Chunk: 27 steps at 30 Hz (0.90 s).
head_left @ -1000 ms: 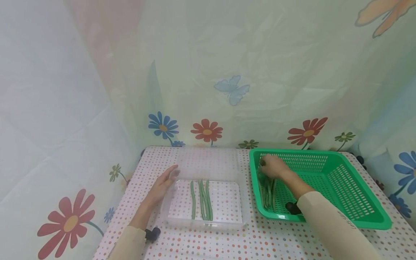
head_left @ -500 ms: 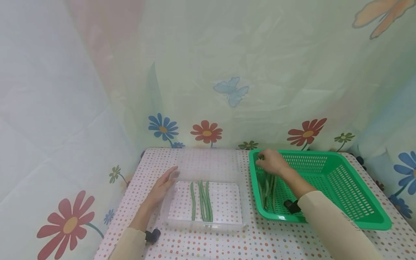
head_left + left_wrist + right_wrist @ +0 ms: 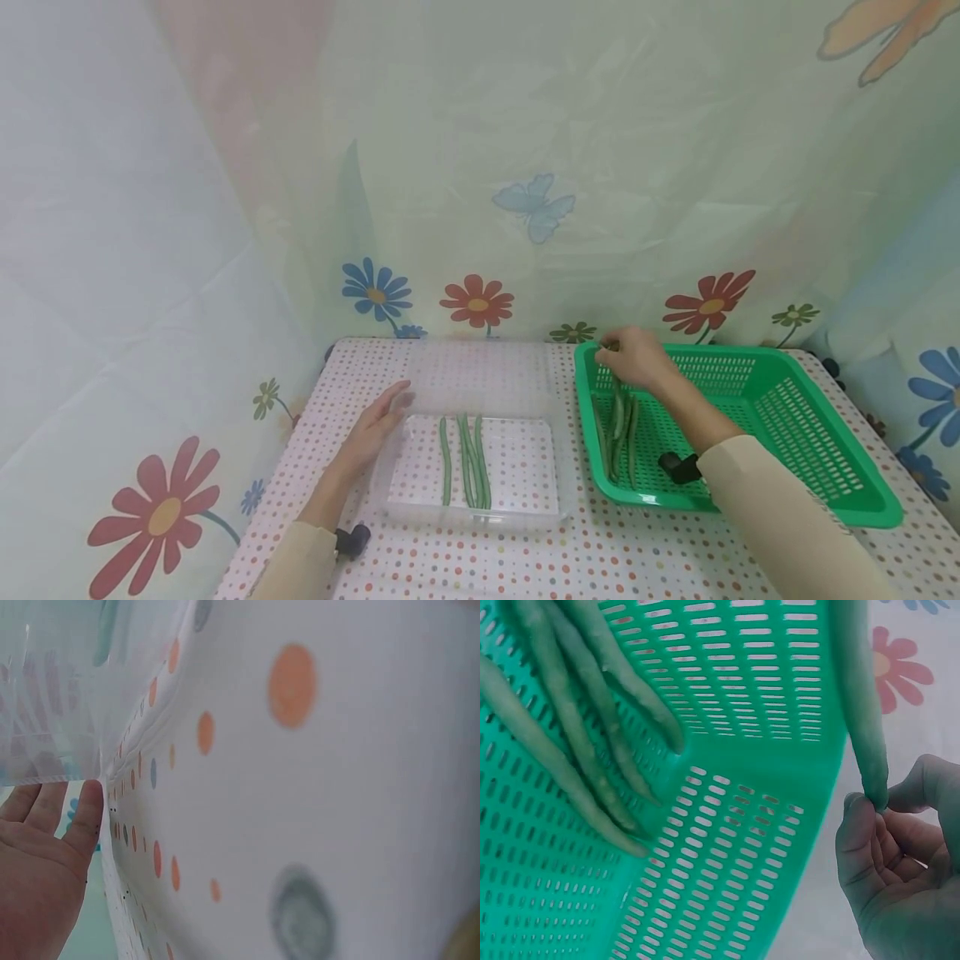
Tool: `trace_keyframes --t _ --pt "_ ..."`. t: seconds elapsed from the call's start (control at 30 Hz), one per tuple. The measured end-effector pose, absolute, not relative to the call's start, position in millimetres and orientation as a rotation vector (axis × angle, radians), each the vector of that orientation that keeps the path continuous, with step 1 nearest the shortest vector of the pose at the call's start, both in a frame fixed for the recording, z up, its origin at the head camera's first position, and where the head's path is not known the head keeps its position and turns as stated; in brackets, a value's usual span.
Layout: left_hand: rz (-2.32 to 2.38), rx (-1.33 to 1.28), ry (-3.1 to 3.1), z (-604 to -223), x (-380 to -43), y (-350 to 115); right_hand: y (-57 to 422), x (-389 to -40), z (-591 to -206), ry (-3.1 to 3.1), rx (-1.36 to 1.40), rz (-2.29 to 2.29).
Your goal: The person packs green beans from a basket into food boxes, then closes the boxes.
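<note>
My left hand (image 3: pixel 373 427) touches the left side of a clear plastic container (image 3: pixel 474 522), its fingers extended in the left wrist view. Several green beans (image 3: pixel 480 471) lie lengthwise inside that container. At the back left corner of a green plastic basket (image 3: pixel 883 507), my right hand (image 3: pixel 637 358) pinches one end of a green bean (image 3: pixel 861 705) between thumb and fingertips, as the right wrist view shows. The held bean hangs apart from several other beans (image 3: pixel 562 712) lying in the basket's left part.
The container's clear lid (image 3: pixel 480 367) lies folded back behind it. A dotted cloth (image 3: pixel 517 571) covers the table. A flower-printed sheet (image 3: pixel 435 208) rises along the back and sides. The basket stands right of the container.
My right hand has risen and moved toward the basket's back rim, lifting a green bean by its end. My left hand and the beans in the container have stayed put.
</note>
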<state>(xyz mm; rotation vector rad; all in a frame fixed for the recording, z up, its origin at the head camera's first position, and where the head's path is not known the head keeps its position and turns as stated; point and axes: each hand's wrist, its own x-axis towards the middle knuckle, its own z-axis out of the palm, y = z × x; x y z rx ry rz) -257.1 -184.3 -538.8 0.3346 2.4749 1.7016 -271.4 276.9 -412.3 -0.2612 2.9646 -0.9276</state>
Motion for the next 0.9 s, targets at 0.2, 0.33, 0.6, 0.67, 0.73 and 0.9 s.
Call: trace_keyframes --t 0.2,0.33,0.6,0.67,0.73,0.9 --pt "1.704 0.318 2.471 -535.7 -256.3 -183.5 273.0 -269.7 -403.4 2.985 -0.235 -0.962" --pt "1.703 0.320 2.472 -535.6 -256.3 -183.7 266.5 -268.4 -397.4 3.019 -0.213 -1.008" --pt "1.707 0.321 2.456 -534.9 -256.6 -184.3 245.2 -266.1 -392.1 3.082 -0.284 -1.041" --pt "1.715 0.325 2.448 -535.6 -256.8 -184.7 239.3 -265.2 -392.3 3.074 -0.316 -1.048" --pt "1.720 0.331 2.441 -536.6 -257.1 -185.1 233.6 -264.4 -392.2 3.051 -0.339 -1.067" --pt "1.717 0.333 2.439 -539.5 -257.9 -185.2 223.7 -262.9 -391.5 3.016 -0.361 -1.102"
